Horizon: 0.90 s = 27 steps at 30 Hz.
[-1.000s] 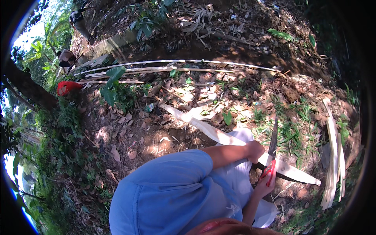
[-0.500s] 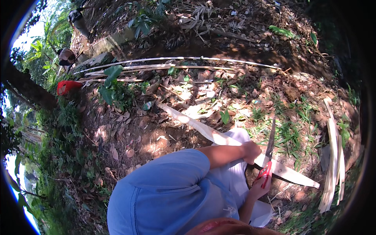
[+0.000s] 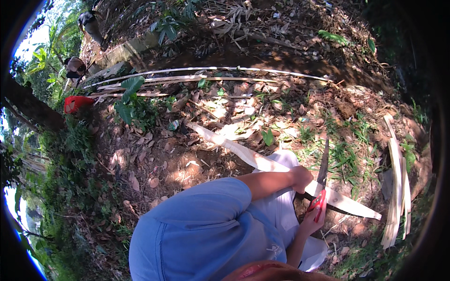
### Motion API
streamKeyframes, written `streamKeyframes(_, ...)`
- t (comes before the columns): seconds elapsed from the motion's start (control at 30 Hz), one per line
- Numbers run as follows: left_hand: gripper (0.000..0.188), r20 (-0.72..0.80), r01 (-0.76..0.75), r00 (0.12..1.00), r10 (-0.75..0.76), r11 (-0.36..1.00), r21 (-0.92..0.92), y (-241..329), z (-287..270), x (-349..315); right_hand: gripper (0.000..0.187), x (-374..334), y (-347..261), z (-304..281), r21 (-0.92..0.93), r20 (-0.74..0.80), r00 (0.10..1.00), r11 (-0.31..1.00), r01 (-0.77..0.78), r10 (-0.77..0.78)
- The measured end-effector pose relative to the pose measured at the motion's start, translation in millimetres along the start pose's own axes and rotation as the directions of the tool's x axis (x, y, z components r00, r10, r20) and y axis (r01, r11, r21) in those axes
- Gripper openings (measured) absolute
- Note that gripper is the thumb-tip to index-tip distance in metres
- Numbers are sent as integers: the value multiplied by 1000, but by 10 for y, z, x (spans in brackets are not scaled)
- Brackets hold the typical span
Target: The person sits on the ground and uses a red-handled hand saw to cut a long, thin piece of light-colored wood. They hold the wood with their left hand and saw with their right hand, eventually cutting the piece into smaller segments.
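Note:
A long pale wooden board point(image 3: 236, 150) lies aslant in front of me, narrowing toward both ends and passing over my light-clothed leg. My left hand point(image 3: 301, 179) is closed on the board near its right part. My right hand point(image 3: 311, 224) grips the red handle of a hand saw point(image 3: 323, 165). The dark saw blade points away from me and crosses the board just right of my left hand. Whether the teeth are in the wood cannot be made out.
Long pale strips point(image 3: 211, 78) lie across the ground farther off, and more strips point(image 3: 396, 180) lie at the right. A red container point(image 3: 77, 104) is at the far left, near a tree trunk point(image 3: 35, 103). Two people point(image 3: 75, 67) are in the far left background. Leaves and plants cover the ground.
The view has shifted slightly, so the surroundings sit a little farther left and up. Both hands keep their grips, and the saw still lies across the board.

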<state>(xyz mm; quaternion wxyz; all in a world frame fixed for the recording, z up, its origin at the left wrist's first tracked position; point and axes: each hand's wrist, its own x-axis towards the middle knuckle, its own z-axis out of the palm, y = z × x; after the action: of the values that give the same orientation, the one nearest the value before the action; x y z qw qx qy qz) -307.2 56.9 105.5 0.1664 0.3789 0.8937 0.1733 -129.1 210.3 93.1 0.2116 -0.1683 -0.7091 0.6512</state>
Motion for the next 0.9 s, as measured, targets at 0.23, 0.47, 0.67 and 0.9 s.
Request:
streamKeyframes(0.23, 38, -50, 46, 998, -45, 999, 18, 19, 124, 3, 47, -46, -171, 15, -79, 35, 995, 992, 95, -93)
streamKeyframes(0.47, 36, -76, -119, 989, 129, 985, 124, 103, -266, 133, 44, 26, -562, -126, 70, -32, 999, 998, -1, 3)
streamKeyframes(0.67, 29, -96, -115, 987, 126, 986, 118, 87, -259, 192, 45, 87, -495, -67, -21, -45, 996, 997, 77, -78)
streamKeyframes(0.9, 37, 80, 34, 996, -32, 999, -22, 217, 74, -36, 44, -56, -346, -89, -154, 21, 1000, 988, 13, -10)
